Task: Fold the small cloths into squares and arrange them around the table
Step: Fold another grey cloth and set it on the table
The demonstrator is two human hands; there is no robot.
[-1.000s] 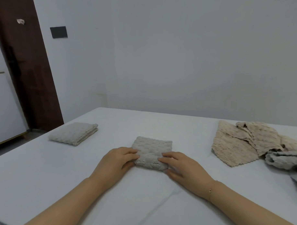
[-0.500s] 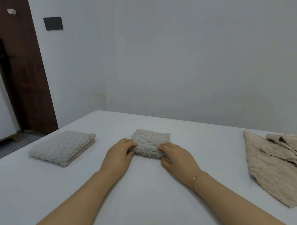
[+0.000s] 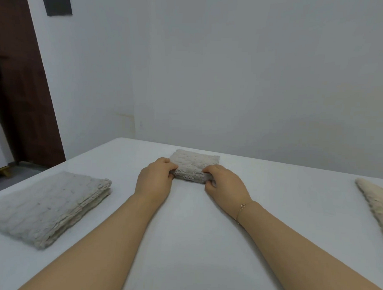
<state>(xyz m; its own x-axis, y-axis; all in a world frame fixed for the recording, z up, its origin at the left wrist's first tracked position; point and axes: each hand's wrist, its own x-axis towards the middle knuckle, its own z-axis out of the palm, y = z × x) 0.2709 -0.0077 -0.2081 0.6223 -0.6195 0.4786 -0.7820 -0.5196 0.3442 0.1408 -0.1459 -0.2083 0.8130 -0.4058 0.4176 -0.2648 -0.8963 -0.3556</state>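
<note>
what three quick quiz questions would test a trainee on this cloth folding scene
1. True or false: both hands hold the folded grey cloth.
2. Which wrist wears the bracelet? A) left B) right
3. Fill in: the beige cloth at the table's right edge looks not yet ____.

Key:
1. True: the left hand and right hand grip its near corners.
2. B
3. folded; the other folded cloth lies at the left.

Knitted cloth on a smooth matt bench

The folded grey cloth [image 3: 196, 165] is showing a nubby, waffle-like weave; the white bench [image 3: 193, 242] is looking smooth and matt, possibly covered in sheeting.
</note>
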